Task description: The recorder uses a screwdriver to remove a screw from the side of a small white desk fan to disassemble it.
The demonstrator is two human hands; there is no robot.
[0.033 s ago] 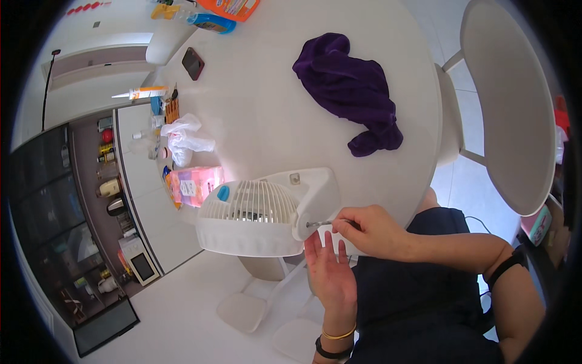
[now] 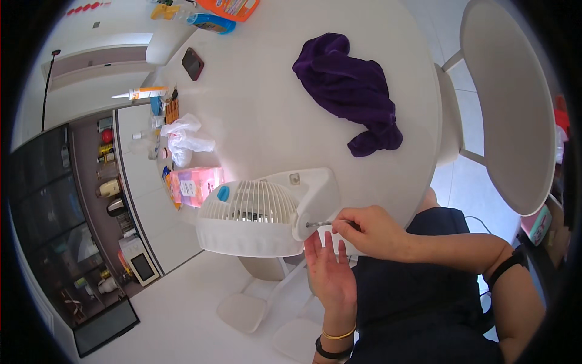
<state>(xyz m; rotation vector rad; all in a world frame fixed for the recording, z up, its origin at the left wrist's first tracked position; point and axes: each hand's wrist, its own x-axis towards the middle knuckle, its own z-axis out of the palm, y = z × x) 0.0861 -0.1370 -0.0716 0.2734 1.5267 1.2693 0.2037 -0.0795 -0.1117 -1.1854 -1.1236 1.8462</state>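
Observation:
A white fan (image 2: 251, 233) with a slatted grille and a blue knob (image 2: 224, 193) stands at the table's near edge, its round head reaching out over the floor. My right hand (image 2: 374, 232) is closed around the handle of a screwdriver (image 2: 324, 223). The metal shaft points left, its tip at the round pivot on the fan's side. Palm up, my left hand (image 2: 332, 276) lies just below, fingers stretched out, with fingertips at the underside of that pivot. Nothing is held in it. My right fingers mostly hide the screwdriver's handle.
The white table (image 2: 260, 97) carries a purple cloth (image 2: 351, 91), a phone (image 2: 193, 64), a pink tissue pack (image 2: 197, 185), a white plastic bag (image 2: 185, 141) and a blue bottle (image 2: 212, 23). A grey chair (image 2: 512, 103) stands at the right, a pale stool (image 2: 242, 312) below the fan.

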